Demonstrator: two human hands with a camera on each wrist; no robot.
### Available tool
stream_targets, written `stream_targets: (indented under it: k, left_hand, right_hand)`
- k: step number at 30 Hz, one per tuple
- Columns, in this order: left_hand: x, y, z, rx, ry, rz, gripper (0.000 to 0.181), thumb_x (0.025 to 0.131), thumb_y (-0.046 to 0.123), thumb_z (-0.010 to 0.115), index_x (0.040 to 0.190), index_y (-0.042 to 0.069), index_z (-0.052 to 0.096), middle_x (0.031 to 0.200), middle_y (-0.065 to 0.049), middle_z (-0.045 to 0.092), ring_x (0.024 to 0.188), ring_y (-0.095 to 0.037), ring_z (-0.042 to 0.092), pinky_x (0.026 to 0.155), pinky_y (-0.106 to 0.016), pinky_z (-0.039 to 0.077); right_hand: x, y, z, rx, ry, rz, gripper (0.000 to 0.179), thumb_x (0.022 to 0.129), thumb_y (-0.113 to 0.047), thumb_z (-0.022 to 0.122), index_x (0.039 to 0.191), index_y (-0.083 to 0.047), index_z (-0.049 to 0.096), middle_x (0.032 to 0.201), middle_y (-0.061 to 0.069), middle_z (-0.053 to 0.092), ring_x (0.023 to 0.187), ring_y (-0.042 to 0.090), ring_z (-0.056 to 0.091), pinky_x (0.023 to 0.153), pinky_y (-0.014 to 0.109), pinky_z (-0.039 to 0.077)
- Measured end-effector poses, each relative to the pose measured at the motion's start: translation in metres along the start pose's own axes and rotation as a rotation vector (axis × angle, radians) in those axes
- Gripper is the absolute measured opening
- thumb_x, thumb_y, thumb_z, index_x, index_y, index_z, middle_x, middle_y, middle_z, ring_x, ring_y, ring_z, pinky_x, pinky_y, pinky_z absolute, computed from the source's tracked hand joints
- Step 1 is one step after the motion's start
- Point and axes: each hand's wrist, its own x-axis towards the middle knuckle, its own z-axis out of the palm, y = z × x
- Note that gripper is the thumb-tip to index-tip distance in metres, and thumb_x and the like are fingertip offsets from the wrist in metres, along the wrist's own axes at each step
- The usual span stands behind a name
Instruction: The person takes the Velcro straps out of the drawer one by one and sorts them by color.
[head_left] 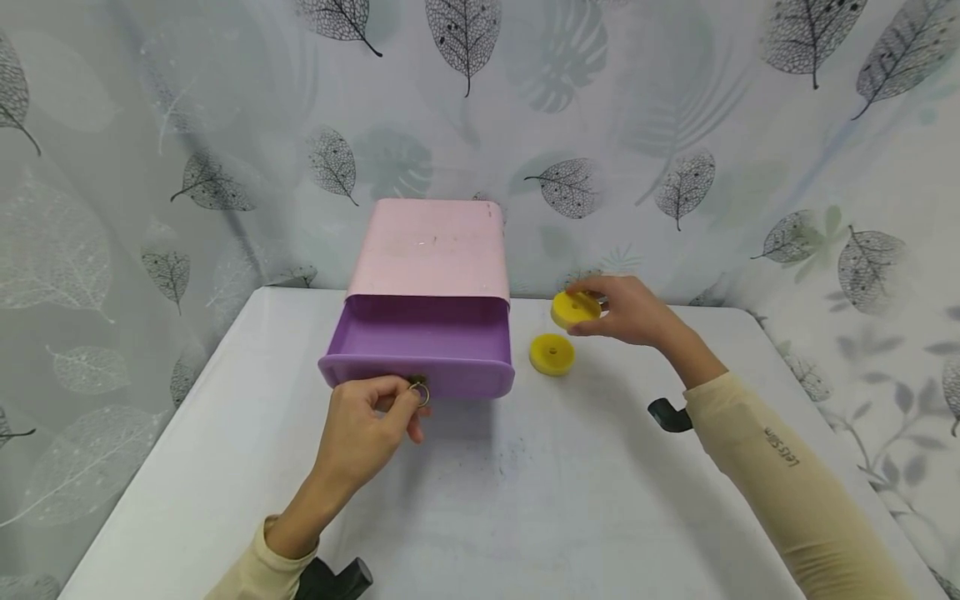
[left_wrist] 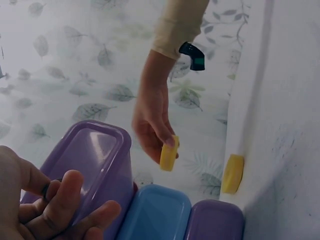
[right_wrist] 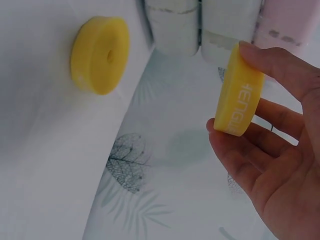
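Observation:
A pink drawer unit (head_left: pixel 431 250) stands at the back of the table, its top purple drawer (head_left: pixel 427 337) pulled out; from the head view, no contents show inside. My left hand (head_left: pixel 367 425) pinches the ring pull (head_left: pixel 422 394) on the drawer front. To the right of the unit, my right hand (head_left: pixel 626 310) grips a yellow roll (head_left: pixel 574 309) between thumb and fingers, lifted off the table. White lettering runs around its edge in the right wrist view. Another yellow roll (head_left: pixel 552 355), with a small centre hole, lies flat on the table just in front of it.
Below the open drawer, a blue drawer (left_wrist: pixel 157 215) and a second purple drawer (left_wrist: pixel 216 220) sit shut in the left wrist view. The white table (head_left: pixel 585 500) backs onto leaf-patterned hangings (head_left: pixel 480 133). Dark camera mounts (head_left: pixel 670 415) stick out near both wrists.

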Motion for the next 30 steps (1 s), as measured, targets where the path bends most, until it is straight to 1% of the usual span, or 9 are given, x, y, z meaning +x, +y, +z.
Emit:
stream_targets:
  k: [8, 17, 26, 30]
  left_hand:
    - [0.0, 0.0, 0.0, 0.004, -0.002, -0.006, 0.031, 0.091, 0.002, 0.063, 0.066, 0.02, 0.07, 0.051, 0.012, 0.062, 0.074, -0.019, 0.076, 0.047, -0.031, 0.044]
    - [0.0, 0.001, 0.0, 0.008, -0.002, -0.005, 0.032, 0.091, 0.002, 0.063, 0.066, 0.02, 0.07, 0.051, 0.012, 0.061, 0.073, -0.013, 0.075, 0.048, -0.031, 0.046]
    - [0.0, 0.0, 0.001, 0.014, 0.002, -0.001, 0.031, 0.091, 0.003, 0.064, 0.066, 0.02, 0.07, 0.05, 0.013, 0.061, 0.072, -0.007, 0.073, 0.053, -0.032, 0.049]
    - [0.0, 0.0, 0.001, 0.008, 0.001, -0.003, 0.031, 0.091, 0.002, 0.063, 0.066, 0.02, 0.069, 0.05, 0.013, 0.061, 0.072, -0.006, 0.073, 0.054, -0.033, 0.05]
  right_hand:
    - [-0.005, 0.013, 0.005, 0.03, 0.002, 0.017, 0.058, 0.086, -0.019, 0.087, 0.134, 0.002, 0.064, 0.128, 0.018, 0.066, 0.115, 0.037, 0.061, 0.098, 0.052, 0.051]
    - [-0.009, 0.023, 0.008, 0.017, 0.002, 0.07, 0.06, 0.085, -0.019, 0.088, 0.136, 0.002, 0.063, 0.129, 0.02, 0.065, 0.115, 0.039, 0.062, 0.095, 0.052, 0.052]
    - [-0.013, 0.035, 0.012, 0.001, 0.005, 0.104, 0.06, 0.086, -0.019, 0.087, 0.137, 0.001, 0.063, 0.131, 0.021, 0.064, 0.116, 0.04, 0.06, 0.096, 0.054, 0.05]
    - [-0.015, 0.042, 0.015, 0.004, 0.005, 0.129, 0.059, 0.086, -0.019, 0.086, 0.136, 0.002, 0.063, 0.13, 0.022, 0.064, 0.116, 0.04, 0.059, 0.098, 0.055, 0.049]
